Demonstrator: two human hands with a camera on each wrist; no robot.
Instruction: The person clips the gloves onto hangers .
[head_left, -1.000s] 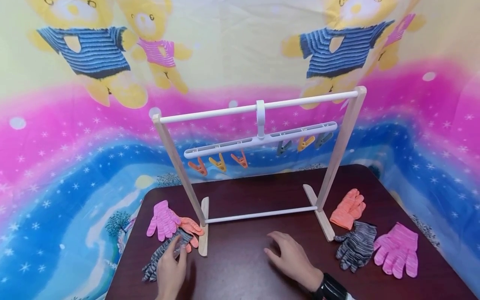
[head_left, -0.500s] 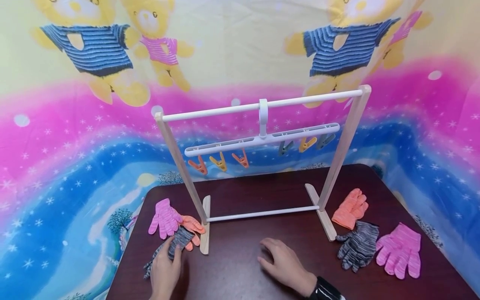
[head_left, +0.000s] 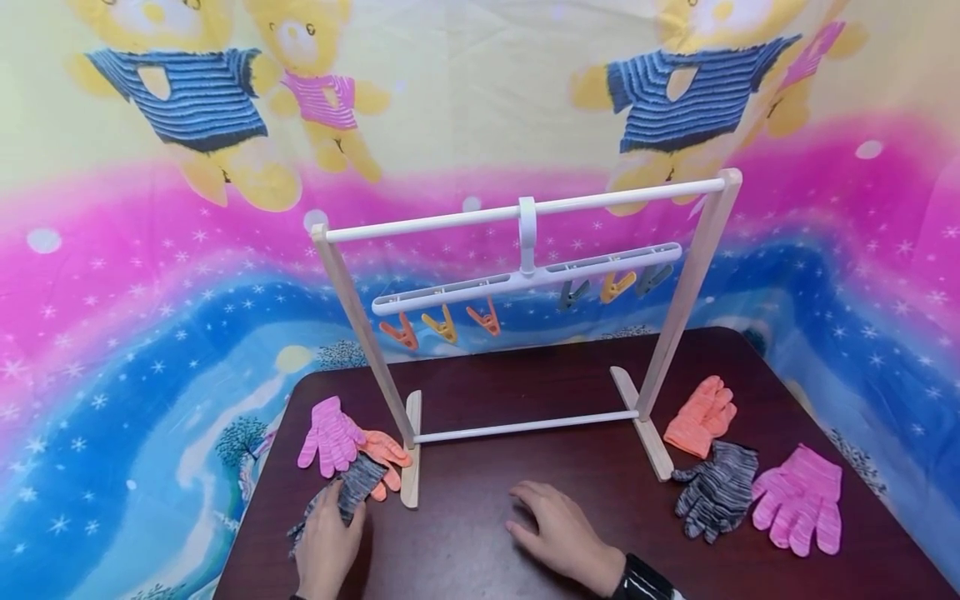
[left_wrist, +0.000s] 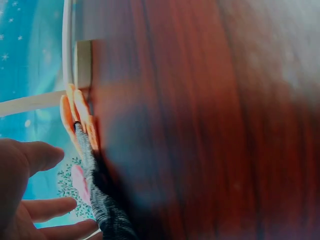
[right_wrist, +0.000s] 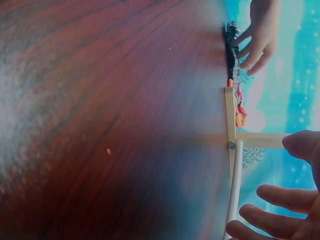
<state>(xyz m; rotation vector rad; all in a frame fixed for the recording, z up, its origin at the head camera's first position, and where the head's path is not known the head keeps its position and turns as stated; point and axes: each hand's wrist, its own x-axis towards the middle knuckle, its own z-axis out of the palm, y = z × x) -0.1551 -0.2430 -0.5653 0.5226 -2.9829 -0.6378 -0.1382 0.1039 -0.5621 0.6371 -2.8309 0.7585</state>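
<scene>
My left hand (head_left: 327, 537) hovers over a black-and-grey knit glove (head_left: 362, 483) at the table's left. In the left wrist view, the fingertips are close to this glove (left_wrist: 107, 212), thumb apart from it; whether any finger touches it I cannot tell. An orange glove (head_left: 384, 450) lies partly under the dark one, and a pink glove (head_left: 327, 437) lies behind. My right hand (head_left: 566, 533) is held over the middle of the table, fingers loosely bent, holding nothing. A white hanger (head_left: 465, 289) with several clothespins (head_left: 444, 325) hangs on the wooden rack.
The wooden rack (head_left: 678, 304) stands on the dark table (head_left: 465, 533), with a low white crossbar (head_left: 525, 427). At the right lie an orange glove (head_left: 702, 417), a black-and-grey glove (head_left: 717, 492) and a pink glove (head_left: 800, 500). A printed bear cloth (head_left: 480, 100) hangs behind.
My left hand has come down and left over the black-and-grey glove. The right hand has shifted slightly to the left. The gloves and rack stay put.
</scene>
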